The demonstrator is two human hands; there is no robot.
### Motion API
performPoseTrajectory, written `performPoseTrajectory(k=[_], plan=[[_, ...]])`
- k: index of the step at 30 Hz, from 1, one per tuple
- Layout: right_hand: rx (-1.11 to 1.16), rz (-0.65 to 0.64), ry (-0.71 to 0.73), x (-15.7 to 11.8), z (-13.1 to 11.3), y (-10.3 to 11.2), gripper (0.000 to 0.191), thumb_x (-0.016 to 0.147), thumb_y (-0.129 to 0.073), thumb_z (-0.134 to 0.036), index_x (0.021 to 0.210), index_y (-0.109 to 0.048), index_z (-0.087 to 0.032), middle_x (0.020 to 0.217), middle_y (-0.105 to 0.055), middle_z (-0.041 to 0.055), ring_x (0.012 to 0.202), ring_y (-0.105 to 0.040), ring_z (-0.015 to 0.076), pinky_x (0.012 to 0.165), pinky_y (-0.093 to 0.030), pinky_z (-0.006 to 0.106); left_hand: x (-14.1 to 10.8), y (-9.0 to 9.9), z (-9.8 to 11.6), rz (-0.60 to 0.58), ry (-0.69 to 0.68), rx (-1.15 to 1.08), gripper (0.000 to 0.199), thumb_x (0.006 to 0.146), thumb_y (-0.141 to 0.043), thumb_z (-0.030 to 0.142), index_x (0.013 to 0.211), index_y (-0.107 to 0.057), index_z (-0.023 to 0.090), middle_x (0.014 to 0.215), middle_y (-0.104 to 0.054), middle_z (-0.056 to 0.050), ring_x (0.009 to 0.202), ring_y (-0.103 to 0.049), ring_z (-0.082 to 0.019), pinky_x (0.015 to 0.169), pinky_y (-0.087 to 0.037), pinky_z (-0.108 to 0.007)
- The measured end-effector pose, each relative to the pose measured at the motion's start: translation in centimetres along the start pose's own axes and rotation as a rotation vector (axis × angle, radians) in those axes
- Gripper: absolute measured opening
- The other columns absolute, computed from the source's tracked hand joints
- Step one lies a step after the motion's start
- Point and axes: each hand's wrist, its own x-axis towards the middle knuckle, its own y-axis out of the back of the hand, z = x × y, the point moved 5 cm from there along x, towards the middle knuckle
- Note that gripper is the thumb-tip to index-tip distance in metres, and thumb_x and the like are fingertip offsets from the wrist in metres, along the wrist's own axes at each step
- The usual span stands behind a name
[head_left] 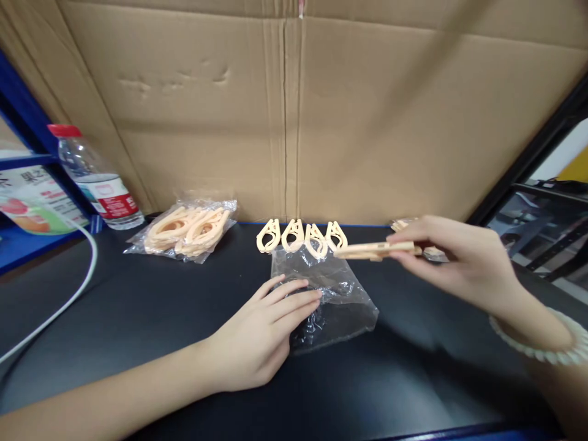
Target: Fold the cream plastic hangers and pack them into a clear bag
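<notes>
My left hand (271, 324) lies flat with its fingers spread on the near left part of a clear plastic bag (342, 306), which rests on the black tabletop. My right hand (459, 263) pinches a beige plastic piece (372, 250), seen edge-on above the bag's far right side. Just beyond the bag stands a row of several beige looped clips, the leftmost (268, 237) clear of the plastic and others touching its far edge. Whether the held piece is one clip or a stack is hard to tell.
At the back left lies a clear bag of beige clips (188, 229). A water bottle (103, 177) stands near a blue shelf, with a white cable (87, 269) before it. Another bag (402, 224) is partly behind my right hand. Cardboard (206, 110) forms the back wall.
</notes>
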Motion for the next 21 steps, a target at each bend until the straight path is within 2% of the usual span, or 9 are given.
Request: performPoseTrajectory(k=[1, 4, 8, 11, 15, 18, 21], plan=[[0.056, -0.026, 0.051, -0.1, -1.6, 0.1, 0.005, 0.09, -0.061, -0.02, 0.092, -0.065, -0.024, 0.079, -0.069, 0.0013, 0.067, -0.063, 0.016, 0.062, -0.05, 0.029, 0.0, 0.1, 0.0, -0.007, -0.002, 0.005, 0.071, 0.074, -0.042, -0.002, 0.143, -0.037, 0.018, 0.148, -0.046, -0.007, 0.141, -0.031, -0.026, 0.116, -0.025, -0.054], [0.2, -0.216, 0.118, -0.8, -5.2, -0.4, 0.009, 0.092, -0.058, -0.019, 0.096, -0.064, -0.024, 0.082, -0.067, 0.0015, 0.07, -0.063, 0.0144, 0.062, -0.052, 0.025, 0.1, 0.2, 0.1, -0.012, 0.009, 0.009, 0.071, 0.074, -0.043, -0.002, 0.142, -0.037, 0.018, 0.147, -0.047, -0.008, 0.141, -0.032, -0.027, 0.116, -0.026, -0.054], [0.114, -0.331, 0.26, -1.6, -7.9, -1.7, 0.023, 0.1, -0.042, -0.019, 0.096, -0.064, -0.02, 0.079, -0.064, 0.0029, 0.067, -0.058, 0.0138, 0.059, -0.048, 0.025, 0.2, 0.2, 0.0, 0.014, 0.03, -0.012, 0.073, 0.074, -0.042, -0.002, 0.144, -0.036, 0.02, 0.147, -0.047, -0.008, 0.14, -0.033, -0.027, 0.115, -0.026, -0.055], [-0.011, -0.386, 0.358, -1.9, -8.5, -3.9, 0.033, 0.1, -0.033, -0.011, 0.088, -0.064, -0.015, 0.074, -0.058, 0.0028, 0.063, -0.051, 0.0141, 0.055, -0.043, 0.027, 0.2, 0.1, 0.0, 0.039, 0.031, -0.033, 0.075, 0.075, -0.041, -0.001, 0.146, -0.032, 0.022, 0.148, -0.045, -0.008, 0.139, -0.035, -0.028, 0.115, -0.027, -0.056], [-0.152, -0.368, 0.451, -2.5, -8.5, -6.5, 0.028, 0.099, -0.039, -0.01, 0.084, -0.063, -0.015, 0.078, -0.059, 0.0039, 0.065, -0.051, 0.0146, 0.054, -0.04, 0.028, 0.2, 0.0, 0.1, 0.046, 0.02, -0.032, 0.076, 0.076, -0.042, 0.001, 0.148, -0.03, 0.023, 0.149, -0.044, -0.009, 0.139, -0.035, -0.03, 0.114, -0.027, -0.058], [-0.228, -0.317, 0.482, -3.0, -8.7, -7.4, 0.026, 0.097, -0.041, -0.011, 0.091, -0.067, -0.012, 0.084, -0.063, 0.0082, 0.07, -0.054, 0.0168, 0.058, -0.045, 0.029, 0.2, 0.1, 0.2, 0.052, 0.005, -0.027, 0.073, 0.078, -0.042, 0.001, 0.147, -0.031, 0.021, 0.149, -0.043, -0.009, 0.141, -0.031, -0.03, 0.115, -0.026, -0.058], [-0.324, -0.28, 0.471, -3.2, -8.7, -7.7, 0.027, 0.095, -0.042, -0.01, 0.095, -0.069, -0.007, 0.088, -0.066, 0.0136, 0.074, -0.056, 0.0209, 0.056, -0.044, 0.032, 0.2, 0.1, 0.3, 0.046, -0.005, -0.029, 0.073, 0.078, -0.041, 0.001, 0.148, -0.029, 0.019, 0.151, -0.041, -0.009, 0.142, -0.029, -0.029, 0.115, -0.025, -0.057]])
